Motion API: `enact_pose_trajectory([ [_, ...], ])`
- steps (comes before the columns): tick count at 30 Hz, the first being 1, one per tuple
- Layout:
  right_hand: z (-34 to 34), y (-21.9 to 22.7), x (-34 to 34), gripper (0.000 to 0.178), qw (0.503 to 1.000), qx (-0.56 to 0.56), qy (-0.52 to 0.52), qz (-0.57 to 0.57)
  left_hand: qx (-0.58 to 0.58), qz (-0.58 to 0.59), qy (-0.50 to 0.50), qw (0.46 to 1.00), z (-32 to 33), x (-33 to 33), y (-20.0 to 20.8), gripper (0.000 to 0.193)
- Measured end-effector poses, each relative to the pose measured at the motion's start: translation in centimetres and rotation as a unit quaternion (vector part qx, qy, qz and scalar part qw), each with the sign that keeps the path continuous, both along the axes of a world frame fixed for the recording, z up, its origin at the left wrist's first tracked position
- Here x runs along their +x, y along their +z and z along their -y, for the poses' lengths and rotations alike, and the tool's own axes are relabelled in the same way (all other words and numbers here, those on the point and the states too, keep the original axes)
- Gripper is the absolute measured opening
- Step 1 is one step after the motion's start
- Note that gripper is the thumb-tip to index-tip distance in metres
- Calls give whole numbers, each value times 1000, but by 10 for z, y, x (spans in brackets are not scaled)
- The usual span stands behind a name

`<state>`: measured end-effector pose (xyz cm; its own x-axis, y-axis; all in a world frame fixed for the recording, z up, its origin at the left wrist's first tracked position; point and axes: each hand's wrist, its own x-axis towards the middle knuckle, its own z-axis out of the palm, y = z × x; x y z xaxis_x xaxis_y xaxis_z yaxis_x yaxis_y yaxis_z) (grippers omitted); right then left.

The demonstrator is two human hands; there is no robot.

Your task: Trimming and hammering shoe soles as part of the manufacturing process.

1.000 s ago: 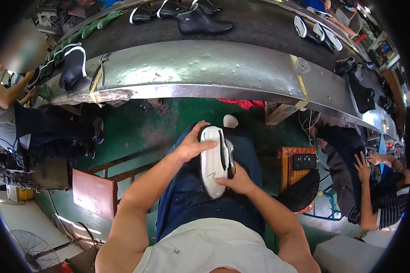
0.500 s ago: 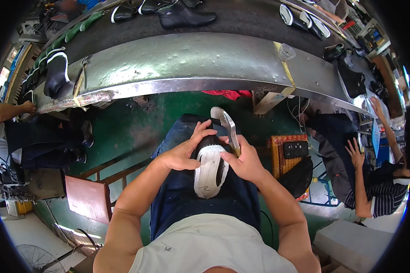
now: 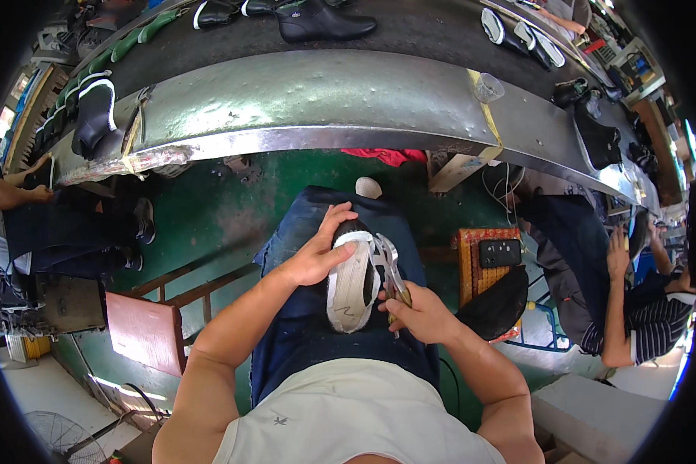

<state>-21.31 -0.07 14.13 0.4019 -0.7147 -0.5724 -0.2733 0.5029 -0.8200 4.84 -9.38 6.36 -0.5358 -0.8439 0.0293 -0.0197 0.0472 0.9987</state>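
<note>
A dark boot [image 3: 348, 288] with a white sole lies sole up on my lap, a pen-like mark near its lower end. My left hand [image 3: 315, 255] is wrapped round its upper left side, thumb pressed on the sole. My right hand [image 3: 417, 309] grips a silver metal hand tool [image 3: 387, 259] with a curved, looped upper part and a brownish-gold lower part. The tool's upper part lies against the boot's right edge. I cannot make out exactly what kind of tool it is.
A metal-edged workbench [image 3: 301, 100] crosses ahead, bearing black boots [image 3: 325, 23] and a clear cup [image 3: 487, 87]. A reddish stool [image 3: 145, 332] stands left, a patterned seat with a black case [image 3: 500, 253] right. Co-workers sit at both sides, one in a striped sleeve [image 3: 657, 329].
My right hand has moved down and right, away from the boot's upper end, and the tool has come down along its right edge. My left thumb has shifted onto the sole.
</note>
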Motion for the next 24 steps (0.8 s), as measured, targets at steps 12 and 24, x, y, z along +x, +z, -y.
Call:
enact_pose_trajectory([
  [12, -1, 4, -2, 26, 999, 14, 3, -38, 8, 56, -4, 998, 4, -8, -7, 64],
  [24, 9, -4, 2, 24, 990, 81, -67, 98, -2, 79, -22, 997, 5, -3, -10, 67],
])
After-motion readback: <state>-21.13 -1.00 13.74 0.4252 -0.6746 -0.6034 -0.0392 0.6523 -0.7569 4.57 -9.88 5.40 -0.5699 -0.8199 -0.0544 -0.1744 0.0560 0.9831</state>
